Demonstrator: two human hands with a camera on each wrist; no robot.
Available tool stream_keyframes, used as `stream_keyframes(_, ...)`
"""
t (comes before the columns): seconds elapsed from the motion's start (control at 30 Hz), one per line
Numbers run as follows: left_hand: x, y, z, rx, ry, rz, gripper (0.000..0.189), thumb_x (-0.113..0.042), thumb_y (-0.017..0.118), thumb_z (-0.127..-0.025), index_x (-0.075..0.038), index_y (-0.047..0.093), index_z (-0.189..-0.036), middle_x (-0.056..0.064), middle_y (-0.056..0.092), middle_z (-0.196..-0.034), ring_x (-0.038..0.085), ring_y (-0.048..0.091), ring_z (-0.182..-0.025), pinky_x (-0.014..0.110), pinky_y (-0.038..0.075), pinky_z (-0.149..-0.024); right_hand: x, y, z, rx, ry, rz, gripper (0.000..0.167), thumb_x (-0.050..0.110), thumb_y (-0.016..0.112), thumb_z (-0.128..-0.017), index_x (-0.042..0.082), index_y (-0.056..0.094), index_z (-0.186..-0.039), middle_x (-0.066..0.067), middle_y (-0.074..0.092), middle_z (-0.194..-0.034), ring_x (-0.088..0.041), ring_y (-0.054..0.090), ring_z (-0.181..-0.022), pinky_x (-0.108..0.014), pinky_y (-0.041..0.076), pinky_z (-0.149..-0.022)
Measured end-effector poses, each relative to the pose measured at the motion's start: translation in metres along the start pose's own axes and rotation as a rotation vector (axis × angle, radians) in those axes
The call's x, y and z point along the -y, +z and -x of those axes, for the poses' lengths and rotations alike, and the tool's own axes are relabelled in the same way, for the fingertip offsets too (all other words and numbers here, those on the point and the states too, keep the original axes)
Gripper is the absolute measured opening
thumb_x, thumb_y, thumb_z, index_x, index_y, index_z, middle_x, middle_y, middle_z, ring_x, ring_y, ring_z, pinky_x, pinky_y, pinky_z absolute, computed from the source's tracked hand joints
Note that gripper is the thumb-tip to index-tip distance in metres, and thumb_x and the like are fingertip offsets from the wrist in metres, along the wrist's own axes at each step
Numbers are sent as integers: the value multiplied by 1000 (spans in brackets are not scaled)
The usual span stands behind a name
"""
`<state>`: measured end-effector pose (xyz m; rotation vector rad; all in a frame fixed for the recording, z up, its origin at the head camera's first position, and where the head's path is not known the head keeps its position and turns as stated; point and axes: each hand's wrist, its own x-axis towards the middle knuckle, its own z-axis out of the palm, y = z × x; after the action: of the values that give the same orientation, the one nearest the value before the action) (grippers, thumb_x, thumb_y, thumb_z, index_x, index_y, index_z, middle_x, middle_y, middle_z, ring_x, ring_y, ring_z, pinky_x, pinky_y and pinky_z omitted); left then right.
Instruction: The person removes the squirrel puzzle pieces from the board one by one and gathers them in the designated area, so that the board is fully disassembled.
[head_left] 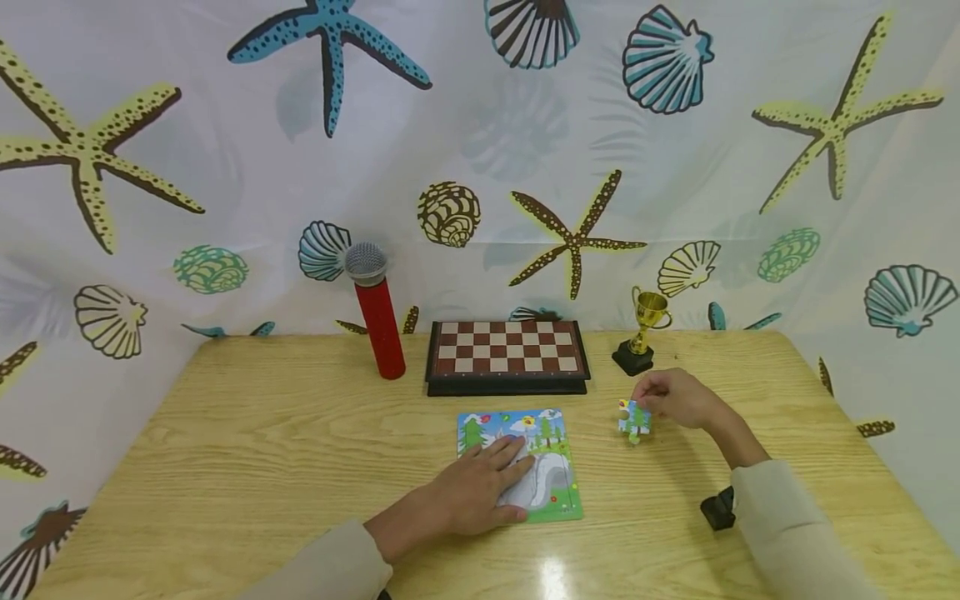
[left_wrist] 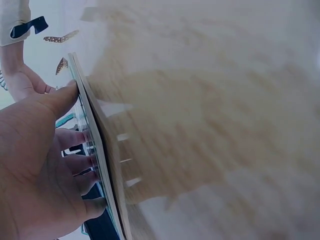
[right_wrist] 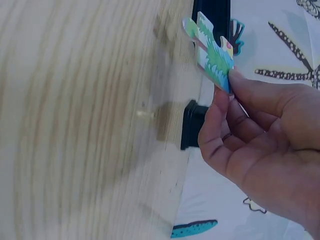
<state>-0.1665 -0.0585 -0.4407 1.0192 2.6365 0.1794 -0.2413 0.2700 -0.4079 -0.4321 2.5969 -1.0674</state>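
Observation:
A colourful jigsaw puzzle (head_left: 558,483) with trees, flowers and a grey shape lies on the wooden table. My left hand (head_left: 480,487) rests on it with fingers spread, covering its lower left part. In the left wrist view, the fingers (left_wrist: 82,162) of that hand touch the puzzle's face, and its thin edge shows. To the right of the puzzle, my right hand (head_left: 678,400) pinches a puzzle piece (head_left: 634,421) by its upper corner. The right wrist view shows that puzzle piece (right_wrist: 212,55), printed with a green tree, between thumb and fingertips, above the table.
Behind the puzzle stands a brown-and-white chessboard box (head_left: 508,350). A red microphone (head_left: 381,325) with a silver head is upright left of it. A gold trophy cup (head_left: 643,321) on a black base stands to the right. A shell-patterned cloth (head_left: 450,108) hangs behind the table (head_left: 300,442).

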Motion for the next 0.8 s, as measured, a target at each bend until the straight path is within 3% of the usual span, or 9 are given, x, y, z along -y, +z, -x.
stream_keyframes(0.27,0,0,-2,3,0,-3,72,-56,48,-93,-20,27,-151,4,18,-160,23,17,-148,50,24,-116,-18,-9,6,-16,59,36,13,0,52,-94,-6,63,-96,-10,61,-79,-15,46,-66,-26,41,-58)
stream_keyframes(0.8,-1,-1,-1,-5,-12,1,71,-54,50,-92,-20,28,-151,3,19,-160,23,17,-148,51,24,-116,-33,-16,7,-117,166,250,11,7,60,-90,0,68,-89,-12,67,-85,-19,55,-77,-32,43,-70)
